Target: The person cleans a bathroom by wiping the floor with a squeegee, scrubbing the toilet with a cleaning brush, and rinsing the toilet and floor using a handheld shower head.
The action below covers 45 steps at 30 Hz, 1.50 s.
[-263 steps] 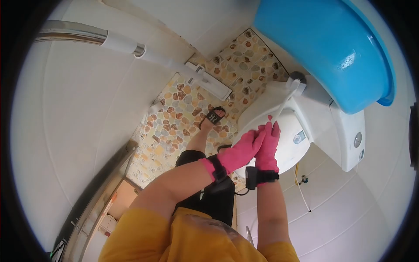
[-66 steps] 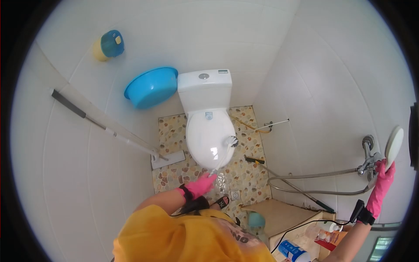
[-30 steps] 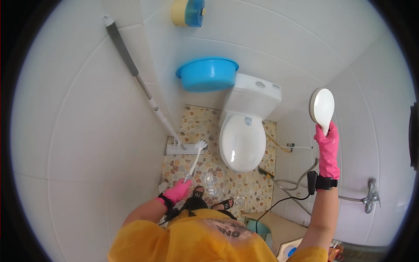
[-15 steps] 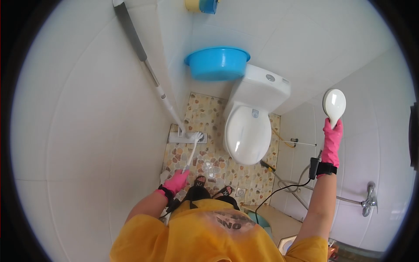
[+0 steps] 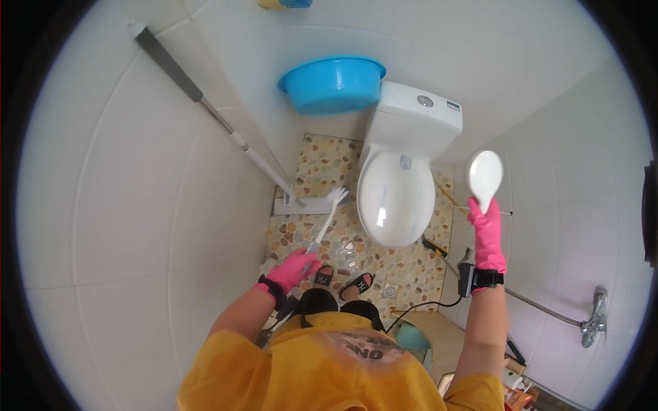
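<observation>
In a pink rubber glove, my left hand (image 5: 295,268) is closed round the handle of a white toilet brush (image 5: 329,218). The bristle head points away from me, above the pebbled floor and left of the toilet. My right hand (image 5: 486,233), also gloved in pink, grips a white shower head (image 5: 485,175) by its handle and holds it up at the right. Between the two hands stands the white toilet (image 5: 396,198) with its lid down. Glossy streaks show on the lid.
A blue basin (image 5: 333,86) is beside the toilet tank. A flat mop (image 5: 226,130) leans on the left wall. A tap (image 5: 596,316) with a hose is on the right wall. A black-and-yellow tool (image 5: 433,246) lies by the toilet's right side. A drain (image 5: 390,291) is in the floor.
My right hand has brought the shower head left, closer to the toilet. The toilet brush has moved right, toward the toilet bowl. The view has shifted slightly.
</observation>
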Each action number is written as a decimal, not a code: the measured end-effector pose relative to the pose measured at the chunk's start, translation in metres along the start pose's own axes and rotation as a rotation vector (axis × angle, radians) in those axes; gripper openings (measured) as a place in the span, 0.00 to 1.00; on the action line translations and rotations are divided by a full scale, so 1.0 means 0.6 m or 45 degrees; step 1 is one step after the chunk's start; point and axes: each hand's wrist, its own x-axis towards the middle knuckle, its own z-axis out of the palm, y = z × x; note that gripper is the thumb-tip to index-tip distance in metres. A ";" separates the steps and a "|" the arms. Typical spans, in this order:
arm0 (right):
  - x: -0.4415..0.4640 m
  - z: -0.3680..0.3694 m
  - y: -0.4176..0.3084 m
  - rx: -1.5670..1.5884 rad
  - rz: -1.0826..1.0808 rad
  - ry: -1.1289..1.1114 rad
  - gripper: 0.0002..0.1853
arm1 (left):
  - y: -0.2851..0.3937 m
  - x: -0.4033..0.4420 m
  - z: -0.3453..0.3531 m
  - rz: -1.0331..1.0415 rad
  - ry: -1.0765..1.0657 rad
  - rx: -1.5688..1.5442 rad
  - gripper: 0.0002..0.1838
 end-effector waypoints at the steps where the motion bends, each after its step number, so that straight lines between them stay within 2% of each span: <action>1: 0.003 -0.001 0.025 0.014 0.015 0.003 0.19 | 0.018 0.006 0.013 0.026 -0.134 0.192 0.14; 2: 0.007 -0.003 0.059 -0.044 0.016 -0.018 0.19 | 0.031 0.019 0.042 -0.045 -0.111 0.058 0.11; 4: -0.005 0.004 0.098 -0.050 -0.053 -0.041 0.20 | 0.078 0.040 0.113 -0.014 -0.179 0.101 0.10; 5: -0.002 0.008 0.126 -0.005 -0.055 -0.120 0.20 | 0.100 0.055 0.148 0.036 -0.265 0.106 0.10; 8: -0.034 0.039 0.119 0.090 -0.075 -0.207 0.20 | 0.133 0.130 0.246 0.049 -0.238 -0.052 0.12; 10: -0.051 0.055 0.140 -0.013 -0.228 -0.306 0.21 | 0.177 0.148 0.310 0.014 -0.284 -0.198 0.15; 11: -0.062 0.064 0.142 -0.008 -0.222 -0.293 0.21 | 0.192 0.164 0.332 -0.008 -0.312 -0.249 0.16; 12: -0.073 0.071 0.144 -0.004 -0.230 -0.332 0.21 | 0.198 0.195 0.354 -0.015 -0.317 -0.235 0.16; 14: -0.093 0.084 0.158 0.009 -0.229 -0.354 0.20 | 0.196 0.260 0.382 0.111 -0.509 -0.251 0.18; 18: -0.104 0.111 0.210 0.046 -0.266 -0.255 0.21 | 0.211 0.245 0.431 0.120 -0.448 0.007 0.15; 20: -0.105 0.117 0.218 0.055 -0.265 -0.231 0.21 | 0.164 0.296 0.423 0.627 -0.724 0.415 0.12; 21: -0.100 0.122 0.217 0.170 -0.136 -0.198 0.21 | 0.152 0.296 0.422 0.620 -0.723 0.419 0.12; 22: -0.095 0.129 0.216 0.285 -0.006 -0.167 0.20 | 0.137 0.293 0.416 0.351 -0.562 0.327 0.11; 23: -0.086 0.145 0.235 0.294 0.001 -0.169 0.20 | 0.120 0.286 0.410 0.086 -0.395 0.233 0.11; 24: -0.074 0.172 0.270 0.776 0.147 -0.112 0.20 | 0.122 0.242 0.422 0.072 -0.264 0.123 0.11; 25: -0.064 0.187 0.273 1.256 0.293 -0.047 0.19 | 0.090 0.251 0.400 0.070 -0.257 0.127 0.11; 26: -0.062 0.186 0.278 1.262 0.296 -0.048 0.19 | 0.056 0.267 0.374 0.453 -0.328 0.402 0.11; 27: -0.059 0.175 0.255 0.729 0.045 -0.156 0.18 | 0.039 0.279 0.355 0.838 -0.396 0.676 0.12; 28: -0.055 0.171 0.242 0.189 -0.198 -0.255 0.17 | 0.048 0.271 0.347 0.105 -0.411 0.253 0.13; 29: -0.049 0.178 0.244 0.193 -0.197 -0.257 0.17 | 0.046 0.256 0.344 0.104 -0.406 0.254 0.13; 31: -0.039 0.198 0.252 0.066 -0.199 -0.284 0.19 | 0.032 0.210 0.338 0.354 -0.395 0.298 0.13; 32: -0.035 0.208 0.254 0.070 -0.198 -0.286 0.19 | 0.036 0.193 0.341 0.352 -0.392 0.299 0.13; 34: -0.029 0.228 0.255 0.111 -0.130 -0.312 0.20 | 0.054 0.153 0.354 0.103 -0.379 -0.086 0.14; 35: -0.027 0.239 0.260 0.111 -0.131 -0.317 0.20 | 0.050 0.151 0.346 0.105 -0.375 -0.089 0.14; 38: -0.026 0.277 0.278 0.082 -0.101 -0.437 0.20 | 0.046 0.145 0.315 0.252 -0.353 0.034 0.19; 40: -0.032 0.293 0.275 -0.149 -0.243 -0.483 0.24 | 0.063 0.126 0.299 0.393 -0.355 0.606 0.24; 41: -0.037 0.301 0.273 -0.150 -0.247 -0.489 0.24 | 0.064 0.123 0.295 0.396 -0.350 0.602 0.24; 43: -0.052 0.314 0.263 -0.336 -0.233 -0.401 0.27 | 0.062 0.120 0.286 0.521 -0.513 0.587 0.28; 45: -0.052 0.326 0.269 -0.364 -0.268 -0.439 0.28 | 0.059 0.127 0.275 0.487 -0.495 0.608 0.29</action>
